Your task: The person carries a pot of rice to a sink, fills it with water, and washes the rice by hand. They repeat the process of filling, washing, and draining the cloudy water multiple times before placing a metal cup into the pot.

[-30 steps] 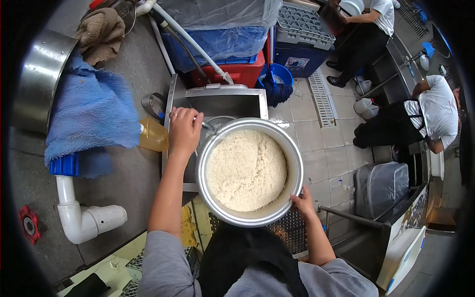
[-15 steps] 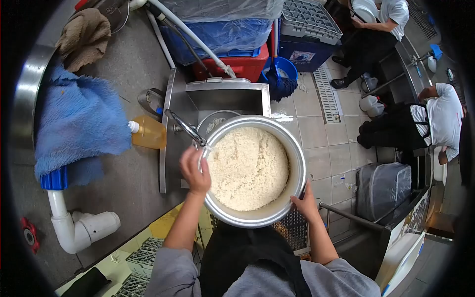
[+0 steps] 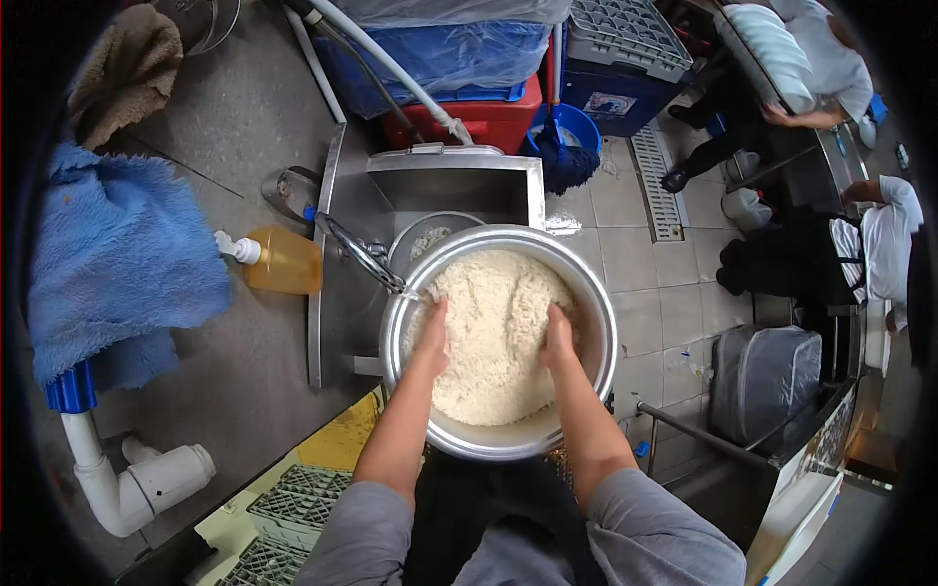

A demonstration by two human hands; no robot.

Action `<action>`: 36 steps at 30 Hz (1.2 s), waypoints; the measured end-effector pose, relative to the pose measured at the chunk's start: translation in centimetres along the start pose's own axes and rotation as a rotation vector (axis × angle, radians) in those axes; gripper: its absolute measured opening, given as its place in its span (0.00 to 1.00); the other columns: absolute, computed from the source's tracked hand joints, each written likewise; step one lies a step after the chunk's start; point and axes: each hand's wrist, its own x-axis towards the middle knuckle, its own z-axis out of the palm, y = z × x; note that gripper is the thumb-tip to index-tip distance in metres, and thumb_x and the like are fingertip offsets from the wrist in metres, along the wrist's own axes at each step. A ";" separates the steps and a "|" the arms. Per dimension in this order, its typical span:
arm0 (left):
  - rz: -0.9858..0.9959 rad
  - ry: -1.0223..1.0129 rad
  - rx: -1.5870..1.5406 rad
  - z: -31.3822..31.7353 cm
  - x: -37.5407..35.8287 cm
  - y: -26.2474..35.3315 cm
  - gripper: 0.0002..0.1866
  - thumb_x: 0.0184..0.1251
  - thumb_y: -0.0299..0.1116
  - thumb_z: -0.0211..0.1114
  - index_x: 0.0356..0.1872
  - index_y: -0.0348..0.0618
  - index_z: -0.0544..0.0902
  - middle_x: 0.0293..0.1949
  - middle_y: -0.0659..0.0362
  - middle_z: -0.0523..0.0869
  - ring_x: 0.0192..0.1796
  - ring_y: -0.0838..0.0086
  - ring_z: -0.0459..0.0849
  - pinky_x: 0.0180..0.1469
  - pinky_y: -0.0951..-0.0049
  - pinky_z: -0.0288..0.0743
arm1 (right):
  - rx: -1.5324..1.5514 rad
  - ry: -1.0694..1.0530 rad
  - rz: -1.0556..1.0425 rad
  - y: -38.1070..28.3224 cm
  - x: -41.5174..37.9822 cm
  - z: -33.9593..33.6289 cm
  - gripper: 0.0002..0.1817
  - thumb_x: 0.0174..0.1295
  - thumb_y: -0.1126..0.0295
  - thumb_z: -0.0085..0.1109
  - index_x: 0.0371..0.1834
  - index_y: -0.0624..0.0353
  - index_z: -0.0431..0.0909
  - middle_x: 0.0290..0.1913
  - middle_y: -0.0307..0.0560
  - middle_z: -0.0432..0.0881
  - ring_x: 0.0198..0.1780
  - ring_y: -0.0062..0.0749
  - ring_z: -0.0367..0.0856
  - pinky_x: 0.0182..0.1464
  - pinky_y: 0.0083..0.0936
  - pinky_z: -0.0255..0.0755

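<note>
A large round metal pot (image 3: 598, 293) sits at the edge of the sink, filled with pale, wet-looking rice (image 3: 496, 337). My left hand (image 3: 433, 337) is inside the pot, its fingers pushed into the rice along the left side. Opposite it, my right hand (image 3: 557, 337) dips into the rice on the right. Both hands look flat and open, with fingertips partly buried. A curved metal faucet (image 3: 362, 254) reaches over the pot's left rim, with what looks like water at its tip.
Behind the pot is a steel sink (image 3: 459, 186) holding a metal bowl (image 3: 430, 234). Leftward are a soap bottle (image 3: 283, 261), blue towel (image 3: 127, 264) and white pipe (image 3: 147, 479). A mop (image 3: 567, 161) stands behind. Two people work at right, one carrying stacked white dishes (image 3: 772, 54).
My left hand has gone from beside the faucet and rim down into the rice. My right hand has let go of the pot's outer side and entered the rice.
</note>
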 end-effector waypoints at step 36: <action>-0.123 -0.464 -0.474 3.3 -0.6 2.9 0.35 0.62 0.61 0.51 0.61 0.44 0.68 0.58 0.51 0.72 0.59 0.64 0.70 0.59 0.63 0.68 | -0.444 -0.148 -0.081 1.1 2.1 1.0 0.36 0.58 0.49 0.51 0.69 0.50 0.56 0.66 0.52 0.63 0.67 0.47 0.56 0.66 0.42 0.48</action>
